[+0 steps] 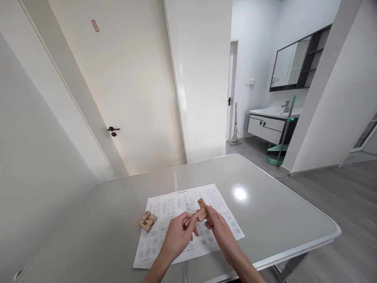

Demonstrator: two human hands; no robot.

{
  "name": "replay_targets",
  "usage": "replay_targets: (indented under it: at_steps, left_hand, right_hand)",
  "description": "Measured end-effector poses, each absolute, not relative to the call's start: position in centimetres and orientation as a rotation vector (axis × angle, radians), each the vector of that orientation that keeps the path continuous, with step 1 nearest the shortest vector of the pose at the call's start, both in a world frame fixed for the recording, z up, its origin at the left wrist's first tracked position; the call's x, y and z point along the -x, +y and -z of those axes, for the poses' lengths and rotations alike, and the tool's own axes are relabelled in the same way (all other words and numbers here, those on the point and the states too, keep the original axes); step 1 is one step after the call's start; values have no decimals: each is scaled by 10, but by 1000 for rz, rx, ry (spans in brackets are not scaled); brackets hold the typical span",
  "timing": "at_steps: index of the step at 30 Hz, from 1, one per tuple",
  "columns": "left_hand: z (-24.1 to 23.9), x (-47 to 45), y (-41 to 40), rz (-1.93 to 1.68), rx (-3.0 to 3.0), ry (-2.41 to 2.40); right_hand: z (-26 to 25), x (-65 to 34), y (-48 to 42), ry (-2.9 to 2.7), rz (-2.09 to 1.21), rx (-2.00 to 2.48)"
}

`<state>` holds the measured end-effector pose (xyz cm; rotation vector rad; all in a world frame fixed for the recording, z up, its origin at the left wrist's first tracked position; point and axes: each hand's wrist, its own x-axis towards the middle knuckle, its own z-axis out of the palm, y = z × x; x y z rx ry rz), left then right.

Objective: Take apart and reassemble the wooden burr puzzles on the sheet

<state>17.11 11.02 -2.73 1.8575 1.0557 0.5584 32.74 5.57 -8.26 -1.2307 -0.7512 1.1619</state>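
Note:
Over a printed sheet (165, 251), my left hand (179, 232) pinches a notched wooden puzzle piece (201, 214) between thumb and fingers. My right hand (219, 228) grips a second wooden puzzle piece (201, 202), which points up and away and has a dark mark near its end. The two pieces meet and cross between my hands; whether they interlock I cannot tell. Left of my hands, a small cluster of wooden puzzle pieces (148, 221) lies at the sheet's left edge. My fingers hide parts of both held pieces.
The grey table (265, 224) has a seam down its middle and a bright light reflection at right. Behind it stands a pale door (138, 98) with a black handle (113, 129). A washbasin cabinet (265, 125), a mop (235, 125) and a green dustpan (275, 160) are at the back right.

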Motion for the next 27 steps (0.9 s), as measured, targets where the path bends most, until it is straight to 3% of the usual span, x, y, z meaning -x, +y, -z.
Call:
replay_targets:
  at_steps: [13,27]
  left_hand:
    - [35,-173,110,-634,-1758,1002]
    - [25,-167,112,-577,-1754,865]
  right_hand:
    - [87,-329,52,-1338,-613,1282]
    - [71,-335,46,-1385,-693,1201]
